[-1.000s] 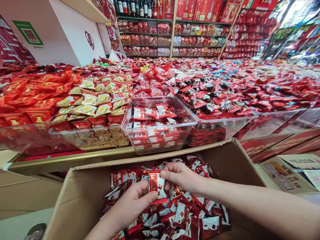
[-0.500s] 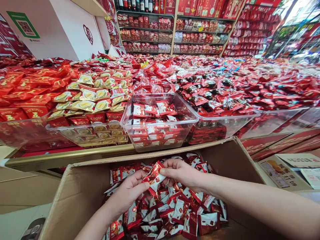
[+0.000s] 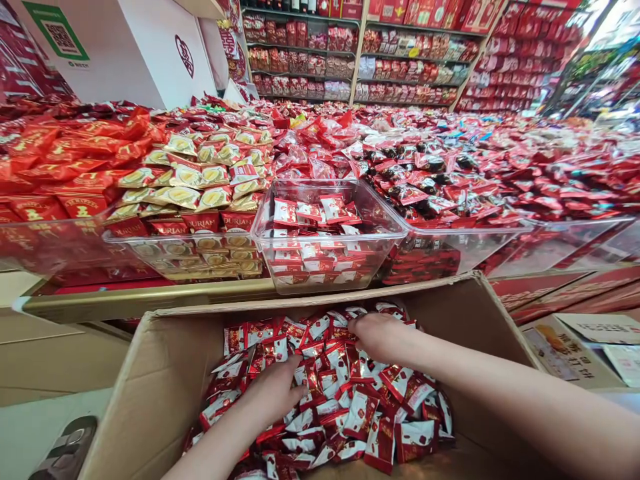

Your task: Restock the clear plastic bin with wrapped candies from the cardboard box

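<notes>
While a loose pile of red-and-white packets (image 3: 361, 413) covers much of the bottom of the cardboard box (image 3: 165, 373), similar wrapped pieces (image 3: 286, 212) sit in the clear tub (image 3: 335, 238) just beyond it, at the edge of the desk (image 3: 150, 300). Through the tub's front wall, several layers show in fairly even rows, with a few pieces on top. That part looks done, though the tub seems only partly filled: its contents lie below the rim, whereas the durian packets (image 3: 187, 175) beside it are heaped above theirs. Many packets remain unsorted in the box, lying at mixed angles.

Both hands are inside the box. The left hand (image 3: 277, 390) is low over the pile, its thumb and fingers parted beside a packet, with no clear grip. The right hand (image 3: 376, 335) reaches into the far side of the pile, fingers bent downward; whether it pinches a packet cannot be told.
</notes>
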Demonstrator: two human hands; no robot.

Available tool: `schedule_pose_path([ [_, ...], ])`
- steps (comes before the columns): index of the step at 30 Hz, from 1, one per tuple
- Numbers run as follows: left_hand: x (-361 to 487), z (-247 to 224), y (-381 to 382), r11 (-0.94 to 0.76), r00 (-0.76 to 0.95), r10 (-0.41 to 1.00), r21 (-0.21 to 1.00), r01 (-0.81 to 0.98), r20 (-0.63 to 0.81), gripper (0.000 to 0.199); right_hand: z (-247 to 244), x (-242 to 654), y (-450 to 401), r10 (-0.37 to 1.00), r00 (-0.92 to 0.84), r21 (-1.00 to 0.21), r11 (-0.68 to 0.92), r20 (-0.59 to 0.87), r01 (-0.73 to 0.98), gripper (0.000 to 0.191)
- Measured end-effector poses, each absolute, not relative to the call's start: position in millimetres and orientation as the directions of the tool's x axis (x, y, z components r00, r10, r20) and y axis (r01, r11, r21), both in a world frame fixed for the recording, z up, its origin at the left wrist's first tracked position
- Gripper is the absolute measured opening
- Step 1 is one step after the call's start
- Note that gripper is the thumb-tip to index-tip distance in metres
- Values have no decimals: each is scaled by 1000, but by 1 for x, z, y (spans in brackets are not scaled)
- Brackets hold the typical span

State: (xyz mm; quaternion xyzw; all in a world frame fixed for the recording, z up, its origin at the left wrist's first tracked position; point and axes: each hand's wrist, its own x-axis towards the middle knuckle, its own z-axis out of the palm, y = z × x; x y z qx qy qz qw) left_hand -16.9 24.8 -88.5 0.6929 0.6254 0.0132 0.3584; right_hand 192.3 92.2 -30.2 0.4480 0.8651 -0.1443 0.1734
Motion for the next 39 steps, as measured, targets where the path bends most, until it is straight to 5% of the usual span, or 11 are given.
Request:
schedule_pose_path([
  [6,-20,-77,29,12,270,838,510,860,-474,18,-28,185,82,715,-568,-77,593,-408,801,18],
  [11,-45,-63,47,39,98,940,388,921,-326,31,-34,184,80,689,-609,-79,635,-393,768,18],
  [18,-62,-84,50,79,80,890,325,942,-448,37,-34,183,78,676,-631,-84,654,-381,751,20],
  [27,-61,-64,49,185,107,865,509,841,-491,10,-36,181,74,652,-642,-142,648,-403,748,19],
  [30,-60,-50,48,220,113,890,634,742,-441,15,-35,181,72,625,-694,-267,644,-358,717,21],
  [33,-54,-44,46,297,137,882,759,580,-450,23,-33,178,68,595,-744,-545,533,-302,647,30],
  [36,-43,-41,43,371,188,864,841,393,-468,26,-36,171,62,549,-772,-824,239,-322,514,34],
  [39,-33,-38,39,419,225,855,877,234,-468,26,-42,165,59,506,-773,-915,-89,-382,394,30],
])
